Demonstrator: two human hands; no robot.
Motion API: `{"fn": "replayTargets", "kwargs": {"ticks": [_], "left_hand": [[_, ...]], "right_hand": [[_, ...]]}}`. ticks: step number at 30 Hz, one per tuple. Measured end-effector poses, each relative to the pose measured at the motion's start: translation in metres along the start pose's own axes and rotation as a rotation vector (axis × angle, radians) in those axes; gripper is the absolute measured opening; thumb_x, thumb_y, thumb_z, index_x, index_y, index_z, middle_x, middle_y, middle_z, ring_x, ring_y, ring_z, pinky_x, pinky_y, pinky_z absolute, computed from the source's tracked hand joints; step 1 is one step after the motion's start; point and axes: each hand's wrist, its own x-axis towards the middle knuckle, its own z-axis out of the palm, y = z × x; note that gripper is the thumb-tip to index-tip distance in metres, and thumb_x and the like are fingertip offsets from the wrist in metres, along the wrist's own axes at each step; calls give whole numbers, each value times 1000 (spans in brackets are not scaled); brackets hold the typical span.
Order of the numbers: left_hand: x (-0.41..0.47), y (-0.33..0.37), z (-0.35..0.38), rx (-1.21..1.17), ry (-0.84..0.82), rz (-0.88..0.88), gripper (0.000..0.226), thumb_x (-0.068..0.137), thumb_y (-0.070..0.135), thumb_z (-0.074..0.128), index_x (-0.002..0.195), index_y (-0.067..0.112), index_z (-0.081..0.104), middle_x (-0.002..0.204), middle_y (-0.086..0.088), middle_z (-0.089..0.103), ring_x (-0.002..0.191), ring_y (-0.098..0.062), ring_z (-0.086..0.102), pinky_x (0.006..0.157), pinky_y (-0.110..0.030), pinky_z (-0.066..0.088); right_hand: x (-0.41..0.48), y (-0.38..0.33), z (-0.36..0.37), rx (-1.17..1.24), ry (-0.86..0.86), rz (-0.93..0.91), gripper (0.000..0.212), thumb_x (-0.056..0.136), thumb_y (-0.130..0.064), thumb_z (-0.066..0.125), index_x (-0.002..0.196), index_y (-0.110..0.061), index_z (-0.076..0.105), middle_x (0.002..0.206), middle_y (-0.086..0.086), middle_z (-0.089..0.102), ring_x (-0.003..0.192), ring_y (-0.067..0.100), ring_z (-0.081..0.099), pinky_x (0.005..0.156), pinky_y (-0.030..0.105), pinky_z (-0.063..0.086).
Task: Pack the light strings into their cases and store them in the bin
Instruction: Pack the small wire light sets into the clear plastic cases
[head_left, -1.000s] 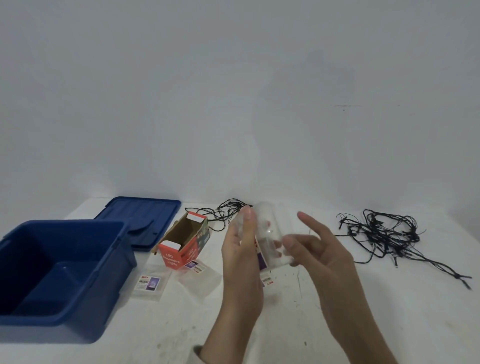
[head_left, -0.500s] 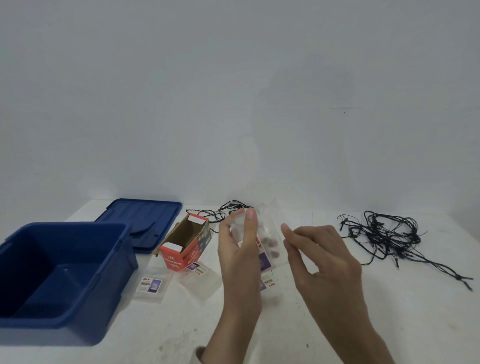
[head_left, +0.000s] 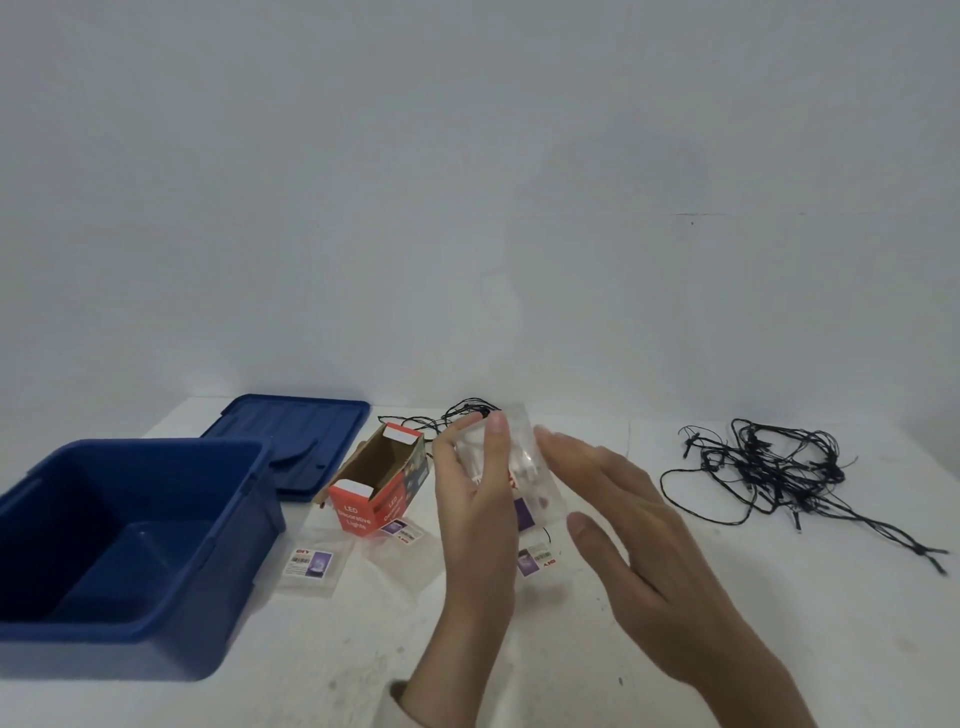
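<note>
White tabletop (head_left: 857, 649), grey wall behind. Left hand (head_left: 475, 509) pinches one clear pouch (head_left: 525, 467) between thumb and fingers. Pouch upright, long axis near vertical, top edge above the fingertips. Right hand (head_left: 623, 525) flat, fingers straight, just right of the pouch. Two black light strings: one tangle (head_left: 769, 467) well right of the fingers, one (head_left: 465, 408) behind them. Left of the fingers: three flat pouches (head_left: 311, 564), one orange box (head_left: 363, 512), one blue bin (head_left: 104, 657), one lid (head_left: 291, 431).
</note>
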Motion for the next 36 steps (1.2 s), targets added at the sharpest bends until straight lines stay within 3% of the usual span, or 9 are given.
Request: {"fn": "replayTargets", "kwargs": {"ticks": [4,8,12,18,20,22,25,29,36], "left_hand": [[1,0,-3,0,-43,-14,35,82,57,53,110,35,52,120,3,61,113,-20,59,95,-49,50],[-3,-1,-7,-38,-126,-69,22,95,41,43,115,33,47,119,-6,60,101,-21,66,77,-36,57],[-6,-2,-13,-127,-252,-153,25,96,36,43,121,37,43,124,-5,58,100,-21,67,75,-35,55],[0,-5,-24,-318,-298,-331,40,90,14,56,126,22,41,112,-13,66,91,-24,68,74,-37,55],[5,-9,-29,-210,-331,-252,46,82,9,67,119,24,44,110,-9,65,87,-16,69,73,-31,56],[10,-14,-40,158,-369,2,51,79,14,72,116,35,45,126,3,53,105,-3,61,85,-22,51],[17,-16,-61,664,-587,343,63,79,32,71,129,48,36,145,21,23,133,8,23,104,-13,34],[22,-22,-88,1037,-724,321,77,77,28,74,135,45,27,128,22,33,114,10,26,87,6,26],[21,-47,-137,1294,-617,183,72,75,33,74,134,35,32,131,15,39,116,1,33,91,-12,29]], "right_hand": [[0,-10,12,33,60,110,50,89,-49,34,134,-62,18,134,-36,42,127,-14,34,103,6,22],[5,-7,24,282,220,244,48,77,-52,48,124,-44,49,116,-26,59,113,-3,54,92,9,40],[9,-4,26,389,187,300,44,73,-42,62,117,-33,59,113,-25,55,115,-2,51,89,7,38],[7,-1,25,-63,-69,234,80,66,-55,58,133,-44,17,119,-33,35,116,-8,28,94,15,27],[8,2,28,-138,11,180,78,71,-49,61,138,-33,24,111,-28,39,109,0,33,90,17,30],[8,8,28,-107,13,206,71,76,-30,70,137,-30,34,101,-32,39,105,2,39,89,9,28],[5,20,27,-53,-149,187,67,73,-15,70,128,-39,40,103,-32,41,105,0,44,89,9,34],[-1,33,46,-27,-334,138,61,77,-11,68,132,-25,46,114,-12,41,105,6,46,80,5,42],[-12,44,107,-50,-455,132,66,78,-16,66,129,-36,30,117,-21,38,107,2,40,86,14,37]]}}
